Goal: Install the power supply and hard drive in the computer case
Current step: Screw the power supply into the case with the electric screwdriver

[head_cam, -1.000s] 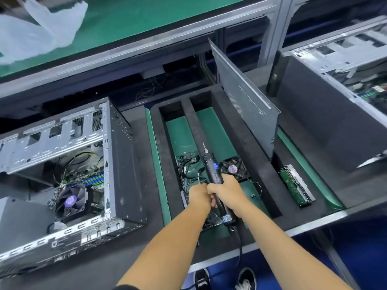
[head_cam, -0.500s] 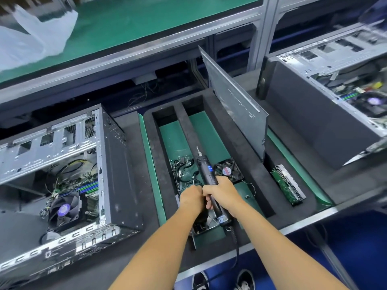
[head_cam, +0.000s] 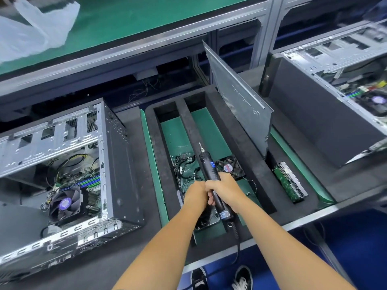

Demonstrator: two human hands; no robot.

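Right hand [head_cam: 225, 190] clamped round electric screwdriver [head_cam: 211, 174], left hand [head_cam: 195, 196] curled against it, contents unclear; hard drive [head_cam: 290, 182] lies to the right in foam tray [head_cam: 257, 176], long axis away from viewer, nearer right hand.

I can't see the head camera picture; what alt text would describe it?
Right hand grips a black electric screwdriver over a foam parts tray, the left hand touching it. An open computer case lies to the left; a hard drive sits in the tray's right slot.
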